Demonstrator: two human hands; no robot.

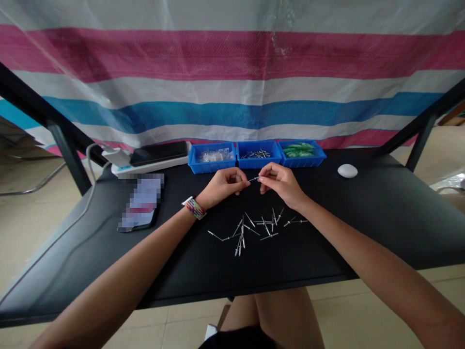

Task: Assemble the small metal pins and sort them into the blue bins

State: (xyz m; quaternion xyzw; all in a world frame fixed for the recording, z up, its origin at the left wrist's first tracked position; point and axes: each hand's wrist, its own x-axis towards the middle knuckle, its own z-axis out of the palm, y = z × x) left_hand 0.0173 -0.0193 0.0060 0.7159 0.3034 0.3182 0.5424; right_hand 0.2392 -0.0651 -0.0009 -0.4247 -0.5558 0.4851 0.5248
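Observation:
Between my two hands, just in front of the blue bins, is a thin metal pop rivet (254, 179). The fingertips of my left hand (229, 183) pinch its left end. My right hand (278, 182) pinches the other end between thumb and fingers. Closer to me, a loose scatter of similar pop rivets (242, 235) lies on the black table (203, 266), pointing in different directions. Behind my hands, the middle blue bin (259, 145) holds more rivets (257, 154).
The left blue bin (212, 167) contains clear plastic bits; the right blue bin (303, 162) has green packets. A phone (143, 203) lies at left, near a white power strip (152, 167) with a dark phone (159, 153) on it. A white mouse (348, 170) sits at right.

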